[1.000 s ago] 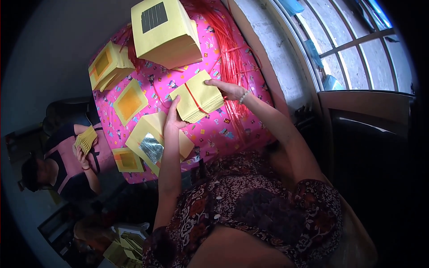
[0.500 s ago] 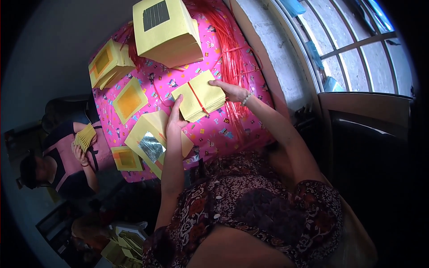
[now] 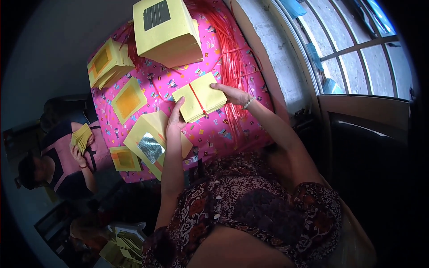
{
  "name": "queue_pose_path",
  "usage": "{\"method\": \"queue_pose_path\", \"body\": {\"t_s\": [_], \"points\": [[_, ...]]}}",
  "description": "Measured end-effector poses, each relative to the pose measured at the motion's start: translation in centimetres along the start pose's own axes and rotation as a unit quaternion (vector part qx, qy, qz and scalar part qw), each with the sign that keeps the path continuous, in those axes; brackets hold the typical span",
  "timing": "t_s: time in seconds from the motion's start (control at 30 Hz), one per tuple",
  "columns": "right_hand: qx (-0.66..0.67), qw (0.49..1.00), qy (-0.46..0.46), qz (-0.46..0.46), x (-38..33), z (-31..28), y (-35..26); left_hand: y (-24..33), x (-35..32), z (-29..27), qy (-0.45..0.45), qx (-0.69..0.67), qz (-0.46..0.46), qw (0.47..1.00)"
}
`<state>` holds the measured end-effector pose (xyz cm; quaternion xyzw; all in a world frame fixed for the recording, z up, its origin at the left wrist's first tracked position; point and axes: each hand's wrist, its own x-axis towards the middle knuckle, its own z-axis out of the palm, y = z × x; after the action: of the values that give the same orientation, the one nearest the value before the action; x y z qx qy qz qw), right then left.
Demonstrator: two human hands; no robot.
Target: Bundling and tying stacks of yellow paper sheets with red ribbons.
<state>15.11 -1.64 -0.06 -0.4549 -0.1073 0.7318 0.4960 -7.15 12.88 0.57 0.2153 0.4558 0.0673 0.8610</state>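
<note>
Tied bundle: a flat rectangular stack of yellow paper crossed by a narrow red band [image 3: 208, 91], held on the near side of a tall squared block of yellow paper [image 3: 170, 38]. Its left edge is gripped by the left hand [image 3: 175, 119], thumb on top; its right edge is gripped by the right hand [image 3: 232, 93], thumb likewise on top. The other fingers are largely hidden; whether the bundle touches the table cannot be told.

Tall block: topped with a dark grey rectangle crossed by pale lines.

Pink glossy tablecloth [image 3: 214, 138]: spread beneath the block; printed with small cartoon figures and scattered single letters, mostly too small to be read.

Left of the block: a shorter stack of yellow paper with an orange panel [image 3: 107, 64]. Nearer than the block, to its left: a yellow sheet with an orange centre [image 3: 129, 100], yellow sheets bearing a silver foil square [image 3: 151, 147], partly covered by the left forearm, and a small yellow piece with an orange panel [image 3: 125, 159].

Right of the block: a long hank of shiny red strands [image 3: 232, 67].

Well left of the block: a person in a pink apron [image 3: 67, 152], by whom fanned yellow paper [image 3: 81, 137] is held.
</note>
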Motion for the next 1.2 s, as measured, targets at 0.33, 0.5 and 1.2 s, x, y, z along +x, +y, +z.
{"method": "queue_pose_path", "body": {"t_s": [0.33,0.5,1.2], "points": [[-0.570,0.675,0.321,-0.342,-4.0,8.9,-1.6,-0.5,1.4,-1.6,0.021,0.084,0.091,0.992],[-0.624,0.654,0.326,-0.277,-1.2,10.5,0.9,-0.9,1.5,-1.7,0.008,0.045,0.025,0.999],[-0.083,0.961,0.220,-0.143,-4.1,3.6,-8.9,-1.2,1.1,0.0,0.034,0.105,0.167,0.980]]}}
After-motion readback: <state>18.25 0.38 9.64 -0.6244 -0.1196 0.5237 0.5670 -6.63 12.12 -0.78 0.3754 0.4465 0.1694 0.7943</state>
